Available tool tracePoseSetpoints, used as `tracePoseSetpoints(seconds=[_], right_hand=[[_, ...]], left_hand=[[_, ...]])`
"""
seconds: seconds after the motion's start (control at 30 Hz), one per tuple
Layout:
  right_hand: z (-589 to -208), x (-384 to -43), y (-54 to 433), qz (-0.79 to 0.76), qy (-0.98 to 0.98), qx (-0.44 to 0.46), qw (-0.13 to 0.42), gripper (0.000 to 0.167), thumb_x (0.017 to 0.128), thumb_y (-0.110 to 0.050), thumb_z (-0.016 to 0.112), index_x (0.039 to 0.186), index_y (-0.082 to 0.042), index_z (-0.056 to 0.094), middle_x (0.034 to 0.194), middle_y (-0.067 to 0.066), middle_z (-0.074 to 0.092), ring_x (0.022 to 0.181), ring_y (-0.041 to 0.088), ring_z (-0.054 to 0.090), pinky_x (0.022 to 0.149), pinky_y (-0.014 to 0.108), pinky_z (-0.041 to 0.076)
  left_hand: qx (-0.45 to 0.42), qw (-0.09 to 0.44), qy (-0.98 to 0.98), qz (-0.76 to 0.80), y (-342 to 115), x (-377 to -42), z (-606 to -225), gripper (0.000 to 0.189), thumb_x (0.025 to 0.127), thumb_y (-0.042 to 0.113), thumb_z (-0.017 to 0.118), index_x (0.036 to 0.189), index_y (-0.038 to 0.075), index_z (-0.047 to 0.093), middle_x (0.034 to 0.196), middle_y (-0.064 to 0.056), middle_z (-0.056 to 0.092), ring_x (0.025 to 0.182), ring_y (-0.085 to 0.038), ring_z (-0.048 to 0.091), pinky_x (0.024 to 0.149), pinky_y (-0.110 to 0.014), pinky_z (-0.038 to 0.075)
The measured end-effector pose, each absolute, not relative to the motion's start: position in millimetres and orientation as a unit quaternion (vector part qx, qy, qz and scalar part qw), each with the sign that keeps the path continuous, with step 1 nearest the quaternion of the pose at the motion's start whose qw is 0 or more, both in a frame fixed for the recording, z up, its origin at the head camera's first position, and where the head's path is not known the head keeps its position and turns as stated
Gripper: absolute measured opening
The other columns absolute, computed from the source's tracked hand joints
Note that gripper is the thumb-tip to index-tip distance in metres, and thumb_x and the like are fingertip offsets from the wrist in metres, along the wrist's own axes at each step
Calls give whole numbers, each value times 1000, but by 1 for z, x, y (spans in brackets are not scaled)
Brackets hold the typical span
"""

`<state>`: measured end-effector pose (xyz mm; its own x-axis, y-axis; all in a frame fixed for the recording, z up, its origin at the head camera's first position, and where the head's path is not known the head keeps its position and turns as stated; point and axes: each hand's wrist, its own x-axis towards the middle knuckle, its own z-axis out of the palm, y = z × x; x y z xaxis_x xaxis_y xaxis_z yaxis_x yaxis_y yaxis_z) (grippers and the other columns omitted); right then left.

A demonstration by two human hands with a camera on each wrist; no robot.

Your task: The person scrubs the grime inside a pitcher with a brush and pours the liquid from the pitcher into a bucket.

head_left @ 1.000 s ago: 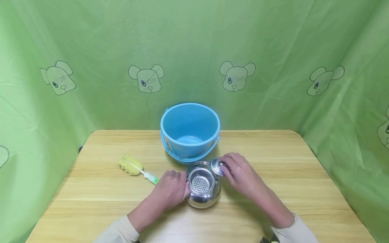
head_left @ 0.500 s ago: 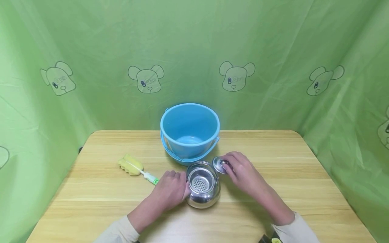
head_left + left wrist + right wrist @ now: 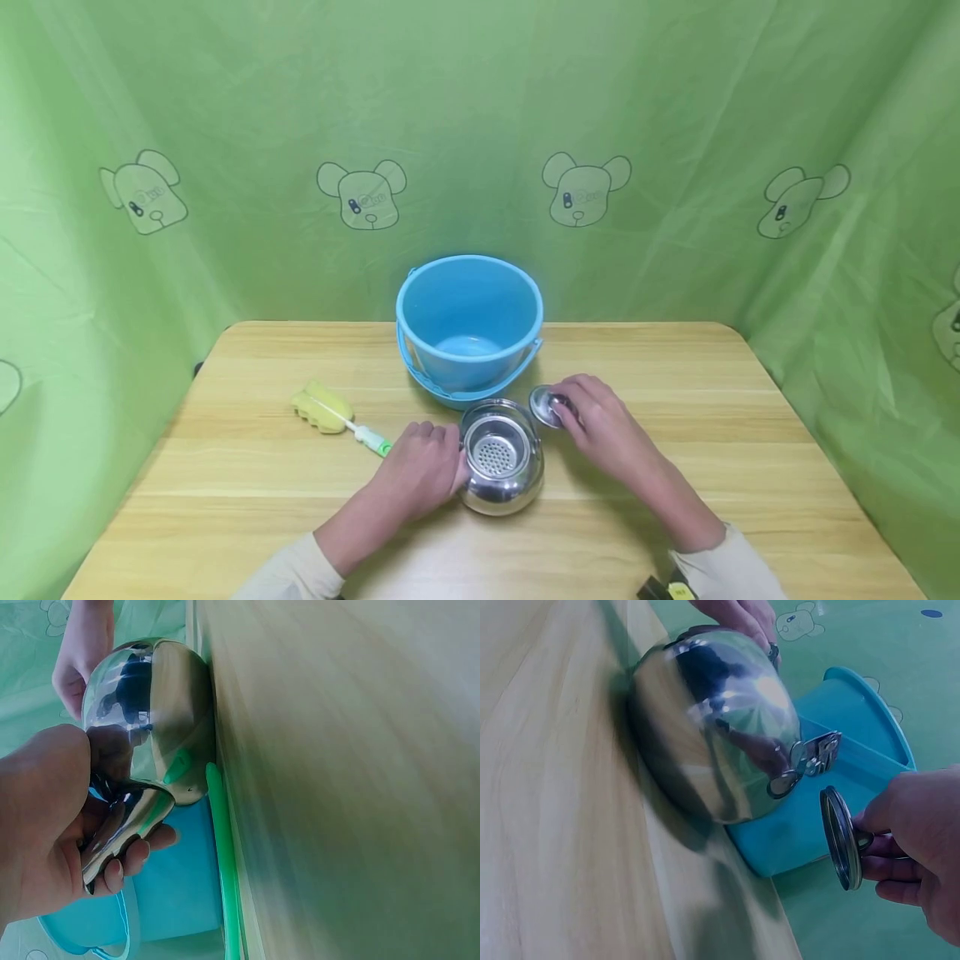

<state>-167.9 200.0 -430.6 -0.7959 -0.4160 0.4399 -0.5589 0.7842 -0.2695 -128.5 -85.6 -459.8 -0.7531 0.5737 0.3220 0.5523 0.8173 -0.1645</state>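
A shiny steel teapot (image 3: 501,496) stands on the table with its mouth uncovered, showing a perforated strainer (image 3: 495,456) inside. My left hand (image 3: 422,468) grips its spout (image 3: 124,829), with fingers curled beneath, as the left wrist view shows. To the right of the pot, my right hand (image 3: 600,427) pinches the small round lid (image 3: 543,406) by its knob. In the right wrist view the lid (image 3: 840,838) is held in the air on edge, apart from the pot. The pot's folded bail handle (image 3: 823,754) shows at its side.
A blue bucket (image 3: 480,373) stands just behind the teapot, its handle hanging down in front. Left of the pot lies a yellow sponge brush (image 3: 324,407), its green handle (image 3: 225,862) reaching under my left hand. Green patterned cloth (image 3: 472,100) surrounds the wooden table (image 3: 712,392).
My right hand has drawn the lid a little to the right, away from the teapot's rim. The left hand and the pot have stayed where they were.
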Motion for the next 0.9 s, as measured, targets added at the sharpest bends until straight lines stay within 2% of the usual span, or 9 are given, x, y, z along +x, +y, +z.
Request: tracePoseSetpoints(seconds=[0.53,0.9], right_hand=[[-450,-179,209,206,-939,229,149,24,95,-11,72,117,0,70,111,14,71,105,30,69,91,46,61],[-460,-184,213,208,-939,228,150,22,94,-8,73,114,0,71,108,15,72,102,30,70,90,46,62]], left_hand=[[-305,195,-932,35,-86,-129,-460,35,101,42,55,86,10,58,63,2,50,59,-14,41,60,-26,42],[-301,190,-934,34,-86,-129,-460,35,101,42,54,86,10,58,63,1,50,59,-15,42,61,-27,43]])
